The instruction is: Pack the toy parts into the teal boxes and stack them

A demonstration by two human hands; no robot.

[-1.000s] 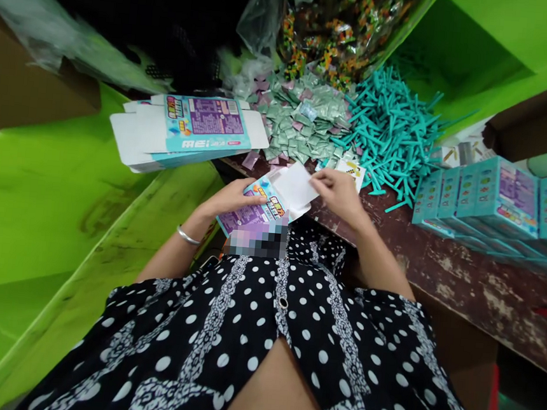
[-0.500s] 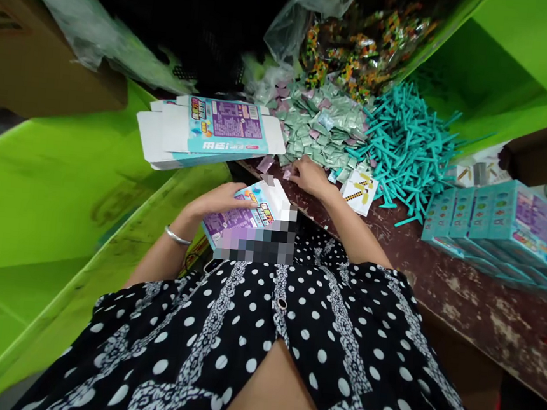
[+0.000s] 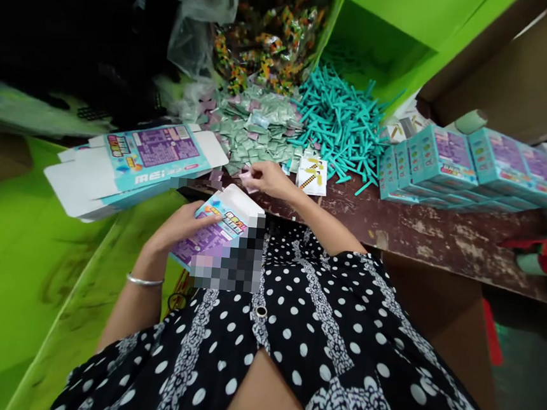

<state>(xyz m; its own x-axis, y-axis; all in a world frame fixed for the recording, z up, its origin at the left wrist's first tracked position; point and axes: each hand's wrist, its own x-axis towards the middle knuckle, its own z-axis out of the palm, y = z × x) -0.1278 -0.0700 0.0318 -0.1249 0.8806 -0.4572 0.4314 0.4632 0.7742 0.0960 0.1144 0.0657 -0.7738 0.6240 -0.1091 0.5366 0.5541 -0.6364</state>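
My left hand (image 3: 178, 225) is closed around a blue and purple cardboard box (image 3: 213, 233) with its white end flap up, close to my body. Part of the box is blurred out by pixelation. Pinched between the fingers of my right hand (image 3: 273, 181) is a small pink sachet (image 3: 247, 177), just beyond the box's flap. In front of that hand spreads a pile of pale green and pink sachets (image 3: 256, 130). White cards printed with a pickaxe (image 3: 312, 176) lie right of my right hand. Behind them are heaped turquoise T-shaped plastic sticks (image 3: 343, 118).
Flattened cartons (image 3: 163, 151) are stacked at the left. Filled-out boxes (image 3: 450, 160) stand in rows on the worn brown table (image 3: 443, 239) at the right. A clear bag of orange, green and black pieces (image 3: 268, 45) sits at the back, beside a green panel (image 3: 394, 24).
The camera view has turned to the right, so everything appears shifted left. My right hand has lifted a pink sachet from the table edge. My left hand keeps hold of the box.
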